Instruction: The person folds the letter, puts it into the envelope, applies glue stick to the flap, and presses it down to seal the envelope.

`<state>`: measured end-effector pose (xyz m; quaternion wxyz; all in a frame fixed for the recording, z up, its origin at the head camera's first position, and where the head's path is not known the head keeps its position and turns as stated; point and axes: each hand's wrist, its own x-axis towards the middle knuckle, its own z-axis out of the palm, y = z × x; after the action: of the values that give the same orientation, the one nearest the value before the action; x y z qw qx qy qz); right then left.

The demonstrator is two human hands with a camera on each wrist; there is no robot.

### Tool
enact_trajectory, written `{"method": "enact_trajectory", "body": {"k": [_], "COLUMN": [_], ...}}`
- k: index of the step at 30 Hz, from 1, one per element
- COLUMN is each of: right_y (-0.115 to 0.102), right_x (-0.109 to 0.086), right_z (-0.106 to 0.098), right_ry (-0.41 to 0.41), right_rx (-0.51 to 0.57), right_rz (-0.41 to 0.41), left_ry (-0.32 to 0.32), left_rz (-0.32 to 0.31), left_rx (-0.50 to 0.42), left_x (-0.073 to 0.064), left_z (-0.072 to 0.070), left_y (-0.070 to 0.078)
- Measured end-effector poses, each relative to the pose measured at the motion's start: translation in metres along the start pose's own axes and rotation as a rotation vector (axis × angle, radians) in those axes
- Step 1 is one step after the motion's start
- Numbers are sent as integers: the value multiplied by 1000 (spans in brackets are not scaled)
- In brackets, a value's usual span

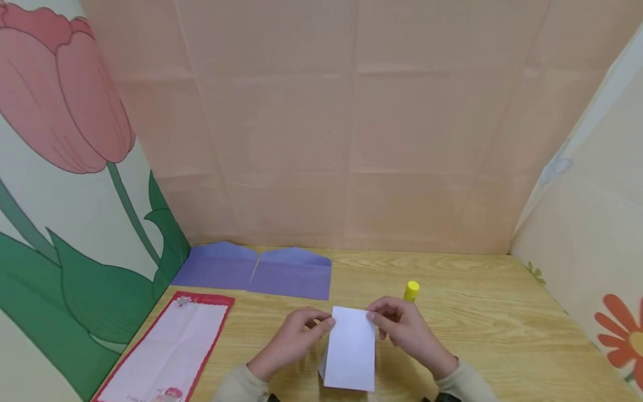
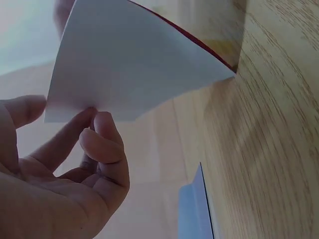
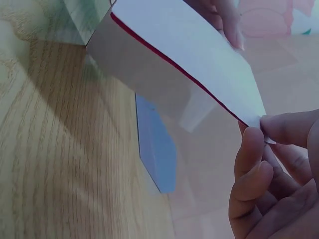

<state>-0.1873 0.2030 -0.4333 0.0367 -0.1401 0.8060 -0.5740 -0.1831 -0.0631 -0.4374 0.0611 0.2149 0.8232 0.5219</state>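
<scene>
A folded sheet of white paper (image 1: pixel 350 349) is held up between both hands close to the front of the table. With thumb and forefinger, the left hand (image 1: pixel 295 338) pinches its upper left corner. At the upper right corner, the right hand (image 1: pixel 409 332) has a similar pinch, seen closely in the right wrist view. Red shows along the edge of the folded paper (image 3: pixel 194 45), and its lower fold stands on or close over the wood. Just behind the right hand rises a yellow cylinder like a glue stick (image 1: pixel 412 290), its lower part hidden by that hand.
Two purple envelopes (image 1: pixel 216 272) with raised flaps lie side by side at the back left. In front of them is a pale letter sheet (image 1: pixel 161 346) with a red border. A tan sheet (image 1: pixel 346 123) backs the wooden table (image 1: pixel 477 312), with flower-printed panels on both sides.
</scene>
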Motion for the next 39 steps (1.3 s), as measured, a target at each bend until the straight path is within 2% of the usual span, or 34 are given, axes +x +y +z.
{"method": "enact_trajectory", "body": {"k": [5, 9, 14, 17, 22, 28, 33, 39], "right_y": [-2, -2, -3, -5, -9, -15, -15, -16], "right_x": [2, 3, 6, 7, 10, 11, 13, 13], "right_z": [3, 6, 13, 17, 22, 27, 29, 29], "right_ry": [19, 69, 167, 178, 100, -42, -90, -124], "right_rx": [-34, -127, -321, -382, -391, -295, -254, -213], "right_rz": [-13, -50, -221, -309, -371, -294, -247, -272], "left_ry": [-4, -33, -44, -47, -62, -92, -79, -75], "left_rz": [14, 23, 38, 54, 102, 125, 134, 146], "left_rx": [-34, -68, -75, -69, -44, -33, -27, -30], "left_x": [3, 5, 7, 7, 8, 7, 6, 6], "left_z": [1, 1, 2, 2, 5, 8, 9, 11], "left_y": [1, 2, 3, 4, 5, 6, 8, 7]}}
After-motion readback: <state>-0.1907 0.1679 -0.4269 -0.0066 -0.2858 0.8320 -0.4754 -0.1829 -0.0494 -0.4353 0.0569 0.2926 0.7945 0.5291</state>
